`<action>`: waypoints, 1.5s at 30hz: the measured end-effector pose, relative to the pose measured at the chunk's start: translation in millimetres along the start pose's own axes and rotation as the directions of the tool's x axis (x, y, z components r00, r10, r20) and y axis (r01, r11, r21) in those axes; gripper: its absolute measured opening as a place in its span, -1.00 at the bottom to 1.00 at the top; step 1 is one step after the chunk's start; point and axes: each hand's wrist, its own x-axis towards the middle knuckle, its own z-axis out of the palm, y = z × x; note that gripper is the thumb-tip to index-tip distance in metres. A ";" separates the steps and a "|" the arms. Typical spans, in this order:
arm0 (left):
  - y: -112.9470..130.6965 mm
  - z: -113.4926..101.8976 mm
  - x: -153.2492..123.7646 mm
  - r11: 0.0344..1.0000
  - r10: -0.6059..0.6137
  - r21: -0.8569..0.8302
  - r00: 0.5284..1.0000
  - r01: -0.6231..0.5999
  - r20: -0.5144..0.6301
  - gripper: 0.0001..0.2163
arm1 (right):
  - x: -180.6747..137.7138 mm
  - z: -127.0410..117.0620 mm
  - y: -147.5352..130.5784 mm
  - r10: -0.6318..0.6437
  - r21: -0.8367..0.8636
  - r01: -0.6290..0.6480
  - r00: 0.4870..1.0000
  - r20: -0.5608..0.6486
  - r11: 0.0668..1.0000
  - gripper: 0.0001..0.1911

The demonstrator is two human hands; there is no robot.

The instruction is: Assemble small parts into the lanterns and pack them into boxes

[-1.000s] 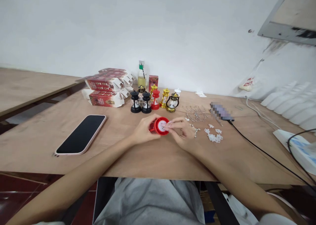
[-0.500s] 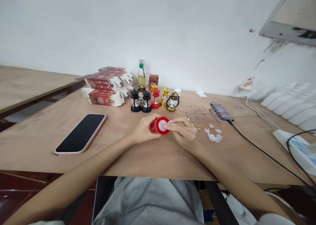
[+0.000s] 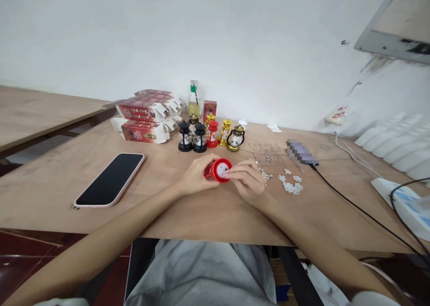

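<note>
My left hand [image 3: 194,177] is wrapped round a small red lantern [image 3: 214,170], tipped so that its underside faces me. A white round insert [image 3: 222,167] with dark spots shows inside the red base ring. The fingertips of my right hand [image 3: 249,180] are pinched together at the right edge of that insert. Whatever they hold, if anything, is too small to make out. Just right of this hand lie small button cells [image 3: 267,174] and thin white plastic pieces [image 3: 292,187].
Behind my hands stand several small lanterns [image 3: 199,140] and a bottle [image 3: 193,103]. Red cartons [image 3: 143,131] are stacked at back left, with a phone [image 3: 110,179] in front. Bent wire pieces [image 3: 268,156], a cabled device [image 3: 302,153] and a power strip [image 3: 403,203] lie rightward.
My right fingertips have drawn back from the middle of the insert to its right edge, so more of it shows. My left hand keeps the red lantern in the same place.
</note>
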 end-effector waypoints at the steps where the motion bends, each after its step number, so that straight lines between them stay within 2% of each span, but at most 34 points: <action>1: -0.3 0.2 -0.2 1.000 0.012 0.008 1.000 -0.012 -0.003 -0.70 | 0.2 -0.1 -0.1 0.000 0.004 0.000 1.000 0.000 1.000 -0.73; 6: -2.2 0.6 -1.4 0.998 0.056 0.033 0.998 -0.055 -0.024 -0.69 | -0.4 -1.0 1.0 -0.027 0.011 0.027 1.000 0.003 1.000 -0.72; 12: -2.6 0.4 -1.8 0.995 0.087 0.053 0.996 -0.086 -0.023 -0.68 | -5.9 -1.8 2.3 0.066 -0.013 -0.066 0.997 -0.032 0.998 -0.72; 20: -1.9 -0.1 -2.1 0.987 0.144 0.082 0.989 -0.141 -0.025 -0.68 | -6.1 -2.2 1.2 0.070 -0.048 -0.070 0.997 -0.013 0.996 -0.75; 26: -2.0 -0.9 -1.8 0.968 0.223 0.127 0.974 -0.217 -0.035 -0.69 | -7.8 -2.9 -0.9 0.186 0.027 -0.187 0.982 0.037 0.982 -0.77; 45: -6.2 1.3 -3.2 0.964 0.194 0.192 0.980 -0.184 -0.039 -0.71 | -11.0 0.5 5.1 0.296 0.104 -0.308 0.948 0.115 0.946 -0.86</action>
